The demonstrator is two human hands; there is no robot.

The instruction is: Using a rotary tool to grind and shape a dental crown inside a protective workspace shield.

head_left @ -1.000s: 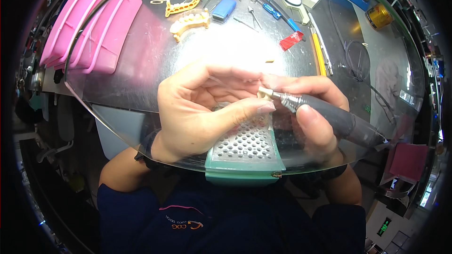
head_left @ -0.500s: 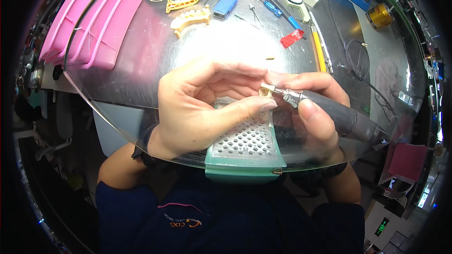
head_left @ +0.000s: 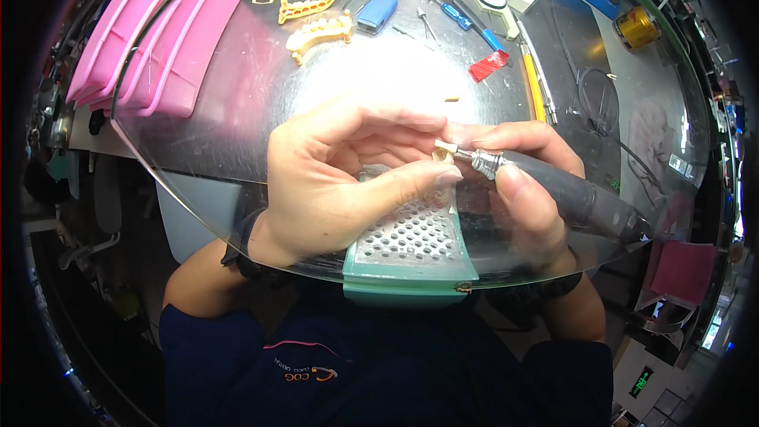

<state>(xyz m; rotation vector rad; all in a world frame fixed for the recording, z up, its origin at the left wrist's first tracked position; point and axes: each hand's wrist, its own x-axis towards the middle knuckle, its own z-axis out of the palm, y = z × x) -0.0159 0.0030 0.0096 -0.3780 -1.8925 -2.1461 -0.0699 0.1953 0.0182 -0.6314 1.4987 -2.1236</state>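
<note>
At the far left, a stack of 2 or 3 pink trays (head_left: 150, 39) is seen on the table (head_left: 237, 111), well apart from the work. Further right, near the far edge, 2 yellow dental casts (head_left: 320, 28) lie just beside a small blue case (head_left: 377, 12), with loose hand tools (head_left: 466, 8) and a red scrap (head_left: 489, 66) scattered beyond them.

In the middle, the left hand (head_left: 340, 182) is closed in a pinch: a small pale workpiece (head_left: 439, 155), apparently a tooth-like part, is gripped between thumb and fingertips, largely hidden by them. It is held over a perforated metal grille (head_left: 411, 233) set in a green frame (head_left: 411, 281) at the near edge of the table.

To the right, the right hand (head_left: 526, 190) is wrapped around a grey rotary handpiece (head_left: 569, 194), held like a pen, with its metal nose and small tip (head_left: 447, 149) brought against the workpiece.

The step in hand is judged to be grinding or trimming of the small part over the grille. For the next move, a firm pinch and a light, steady tip pressure are called for, with the piece turned slightly so a fresh face is presented, and the fingertips kept clear of the tip.
</note>
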